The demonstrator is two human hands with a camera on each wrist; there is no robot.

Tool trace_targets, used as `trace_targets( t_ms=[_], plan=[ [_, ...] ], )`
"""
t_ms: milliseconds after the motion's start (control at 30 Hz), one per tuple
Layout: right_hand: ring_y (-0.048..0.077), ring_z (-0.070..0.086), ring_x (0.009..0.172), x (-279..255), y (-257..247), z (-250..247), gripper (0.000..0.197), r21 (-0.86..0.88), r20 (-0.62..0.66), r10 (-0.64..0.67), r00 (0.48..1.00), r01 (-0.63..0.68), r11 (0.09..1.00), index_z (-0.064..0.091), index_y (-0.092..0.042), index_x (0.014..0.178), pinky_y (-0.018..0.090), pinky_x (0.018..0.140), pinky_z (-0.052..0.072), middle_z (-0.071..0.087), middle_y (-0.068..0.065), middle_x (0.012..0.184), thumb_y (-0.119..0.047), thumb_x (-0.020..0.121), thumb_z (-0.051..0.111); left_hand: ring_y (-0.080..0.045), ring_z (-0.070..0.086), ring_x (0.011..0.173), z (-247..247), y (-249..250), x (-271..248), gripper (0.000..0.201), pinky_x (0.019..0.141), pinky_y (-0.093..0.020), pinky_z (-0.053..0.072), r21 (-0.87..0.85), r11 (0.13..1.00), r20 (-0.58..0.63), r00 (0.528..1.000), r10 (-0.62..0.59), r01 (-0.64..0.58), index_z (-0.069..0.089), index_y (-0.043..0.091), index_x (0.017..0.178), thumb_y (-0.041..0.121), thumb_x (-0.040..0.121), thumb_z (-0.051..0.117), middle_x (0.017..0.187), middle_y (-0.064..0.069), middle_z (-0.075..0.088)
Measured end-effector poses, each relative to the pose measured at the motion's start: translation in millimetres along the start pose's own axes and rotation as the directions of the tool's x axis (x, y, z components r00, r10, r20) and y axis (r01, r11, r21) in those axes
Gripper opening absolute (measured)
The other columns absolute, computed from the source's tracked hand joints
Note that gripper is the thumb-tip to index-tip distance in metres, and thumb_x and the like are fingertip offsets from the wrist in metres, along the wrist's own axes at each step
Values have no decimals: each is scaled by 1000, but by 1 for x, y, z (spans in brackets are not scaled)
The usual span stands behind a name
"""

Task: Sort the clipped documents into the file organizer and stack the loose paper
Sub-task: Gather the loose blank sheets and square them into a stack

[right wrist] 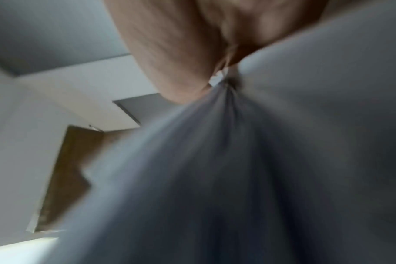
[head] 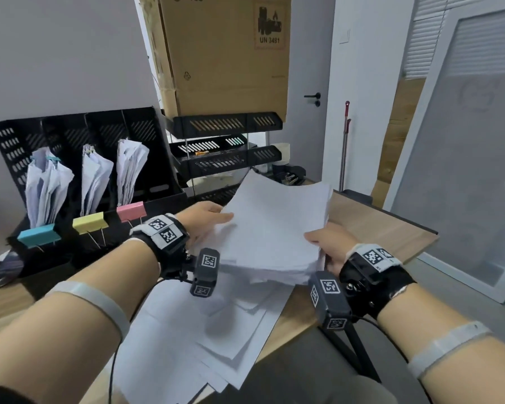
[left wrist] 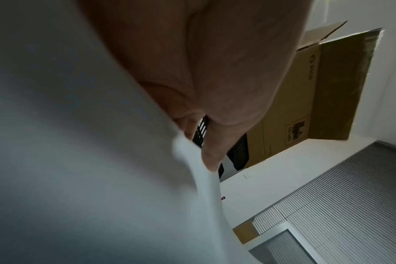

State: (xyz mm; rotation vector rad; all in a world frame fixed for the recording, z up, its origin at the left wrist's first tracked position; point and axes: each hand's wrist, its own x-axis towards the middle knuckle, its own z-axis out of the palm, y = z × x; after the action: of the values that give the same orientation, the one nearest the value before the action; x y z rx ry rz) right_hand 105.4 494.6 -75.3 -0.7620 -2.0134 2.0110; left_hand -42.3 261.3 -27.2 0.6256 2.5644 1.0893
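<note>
Both hands hold one thick paper stack (head: pixel 277 225) lifted above the desk (head: pixel 376 225): the left hand (head: pixel 207 218) grips its left edge, thumb on top, and the right hand (head: pixel 331 246) grips its near right corner, thumb on top. More loose sheets (head: pixel 204 339) lie fanned on the desk below, nearer. At far left the black organizer (head: pixel 79 132) has three clipped bundles standing in separate slots, with a blue clip (head: pixel 38 235), a yellow clip (head: pixel 89 222) and a pink clip (head: pixel 131 210).
</note>
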Motion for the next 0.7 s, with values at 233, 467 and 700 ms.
trace_targets(
  t_ms=[233, 467, 700],
  plan=[
    [36, 67, 81, -36, 23, 29, 36, 84, 73, 101, 992, -107, 991, 55, 16, 120, 53, 74, 57, 61, 27, 99, 5, 85, 53, -22, 66, 112, -18, -25, -61, 33, 87, -34, 54, 351, 916, 36, 974, -222, 196, 71, 16, 119, 39, 96, 62, 120, -3, 71],
    [40, 67, 97, -45, 45, 44, 47, 86, 36, 98, 994, -101, 991, 58, -5, 112, 61, 91, 51, 67, 21, 107, -8, 65, 63, -31, 57, 125, -14, -58, -68, 84, 104, -36, 47, 491, 814, -164, 951, -264, 310, 36, 12, 150, 51, 85, 72, 139, -11, 57],
    [39, 67, 101, -42, 49, 41, 48, 94, 3, 24, 1000, -24, 995, 61, -8, 112, 60, 92, 52, 72, 15, 109, -9, 64, 54, -25, 67, 83, -13, -69, -62, 46, 72, -35, 55, 201, 931, -382, 899, -213, 306, 47, 16, 126, 23, 87, 71, 103, -9, 67]
  ],
)
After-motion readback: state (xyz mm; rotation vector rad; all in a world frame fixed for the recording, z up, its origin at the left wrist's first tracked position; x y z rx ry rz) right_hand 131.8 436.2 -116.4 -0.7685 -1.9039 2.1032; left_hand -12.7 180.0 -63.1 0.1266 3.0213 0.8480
